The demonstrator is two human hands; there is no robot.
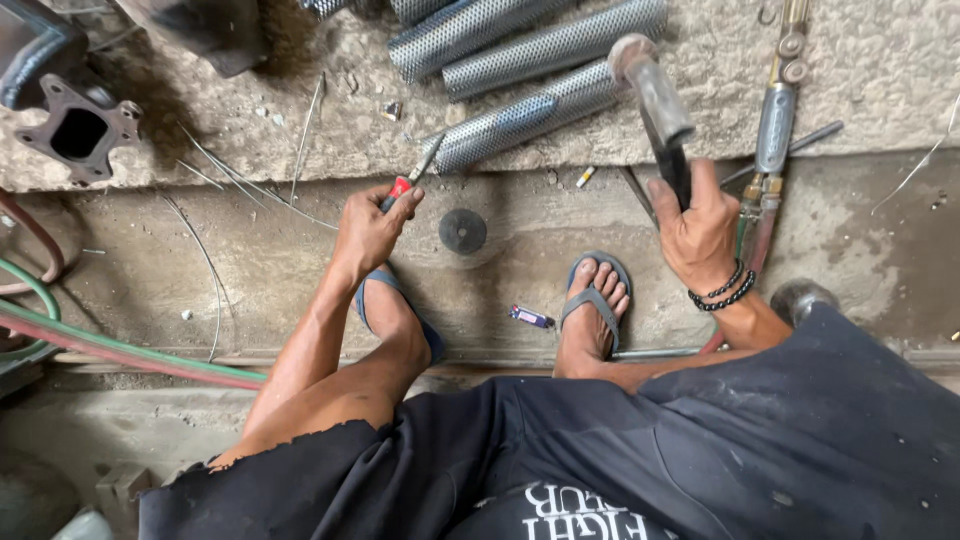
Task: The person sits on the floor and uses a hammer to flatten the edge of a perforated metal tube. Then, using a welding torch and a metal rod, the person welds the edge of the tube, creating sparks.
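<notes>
My left hand [368, 232] grips the screwdriver [412, 180], tip angled far-right to the perforated tube [530, 115]; my right hand [700, 235] clenches the raised hammer [655, 100]

The floor [280, 260] was rough, stained concrete with a raised concrete step [880, 70] along the top. Red and green hoses [120, 350] crossed at left. Lighting was even daylight.

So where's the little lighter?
In the head view, the small purple lighter lies on the concrete floor between the person's two sandalled feet, closer to the right foot and just below the round black disc.
</notes>
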